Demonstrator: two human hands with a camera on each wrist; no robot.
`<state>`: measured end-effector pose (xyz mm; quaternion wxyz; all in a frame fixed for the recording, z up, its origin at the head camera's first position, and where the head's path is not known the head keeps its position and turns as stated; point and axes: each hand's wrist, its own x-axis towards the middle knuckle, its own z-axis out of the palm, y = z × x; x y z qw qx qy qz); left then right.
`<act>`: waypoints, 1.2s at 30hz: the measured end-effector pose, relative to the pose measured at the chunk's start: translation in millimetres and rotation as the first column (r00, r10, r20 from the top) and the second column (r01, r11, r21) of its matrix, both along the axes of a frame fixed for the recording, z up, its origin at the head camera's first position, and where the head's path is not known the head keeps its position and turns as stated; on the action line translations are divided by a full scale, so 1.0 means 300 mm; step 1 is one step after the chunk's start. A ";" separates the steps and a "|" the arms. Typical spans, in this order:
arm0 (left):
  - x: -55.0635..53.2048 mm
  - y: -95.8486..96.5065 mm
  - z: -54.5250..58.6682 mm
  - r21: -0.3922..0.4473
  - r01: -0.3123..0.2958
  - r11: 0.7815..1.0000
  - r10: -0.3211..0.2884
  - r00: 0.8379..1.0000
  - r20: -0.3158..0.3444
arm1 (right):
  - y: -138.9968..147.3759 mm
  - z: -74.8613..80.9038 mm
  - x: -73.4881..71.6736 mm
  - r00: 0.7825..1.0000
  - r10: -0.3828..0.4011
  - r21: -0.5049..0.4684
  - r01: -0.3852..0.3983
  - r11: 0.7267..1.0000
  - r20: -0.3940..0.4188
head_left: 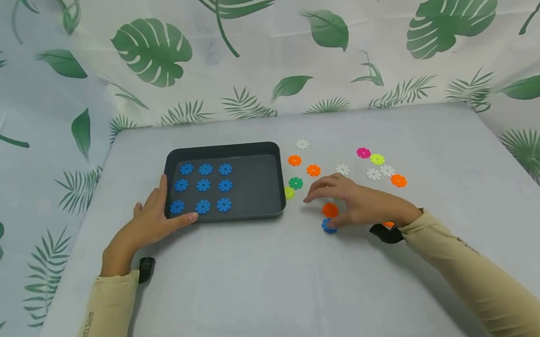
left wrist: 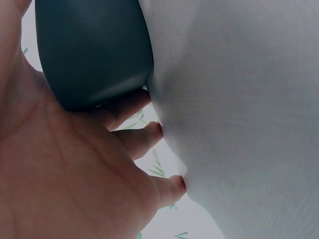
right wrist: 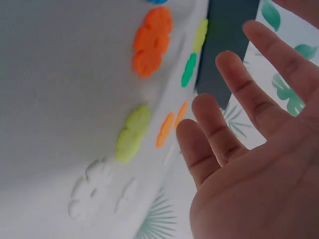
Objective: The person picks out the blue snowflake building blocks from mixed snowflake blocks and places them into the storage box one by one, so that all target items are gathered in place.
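Note:
A dark grey baking tray (head_left: 259, 188) holds blue notched plastic discs in rows on its left part. My left hand (head_left: 152, 217) grips the tray's near left corner, thumb along the near rim and fingers by the left wall. In the left wrist view, the tray's corner (left wrist: 94, 55) sits against the palm, fingertips at the tabletop. To the right of the tray, my right hand (head_left: 348, 199) reaches over loose discs with its fingers spread. Its thumb tip overlaps a blue disc (head_left: 328, 227) in the head view. An orange disc (head_left: 330, 210) lies just beyond that one.
Loose discs lie right of the tray: a green disc (head_left: 295, 183), a pink disc (head_left: 363, 152), a white disc (head_left: 302, 144), a yellow disc (head_left: 377, 159) and several others in orange and white. A leaf-patterned cloth (head_left: 252, 64) hangs behind the white-covered table (head_left: 241, 287).

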<state>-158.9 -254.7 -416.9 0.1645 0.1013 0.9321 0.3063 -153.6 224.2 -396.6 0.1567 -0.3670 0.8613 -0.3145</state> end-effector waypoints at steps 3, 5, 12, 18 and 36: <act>-0.001 -0.002 0.000 0.006 0.000 1.000 0.000 1.000 0.001 | -0.001 -0.002 -0.001 0.997 0.023 0.050 -0.020 0.999 -0.067; -0.001 -0.002 -0.001 0.005 -0.001 1.000 0.001 1.000 0.001 | -0.003 -0.003 0.002 0.994 0.033 0.080 -0.025 0.996 -0.105; -0.004 -0.002 0.002 0.004 0.003 1.000 -0.003 1.000 -0.001 | -0.012 -0.007 0.019 0.989 0.034 0.158 -0.011 0.987 -0.144; -0.004 -0.003 0.004 -0.005 0.001 1.000 -0.001 1.000 0.004 | -0.018 -0.010 0.021 0.994 0.011 0.148 0.006 0.989 -0.111; -0.008 -0.004 0.002 -0.012 -0.006 1.000 0.006 1.000 0.013 | -0.054 -0.011 0.022 0.996 0.071 0.042 -0.069 0.997 -0.049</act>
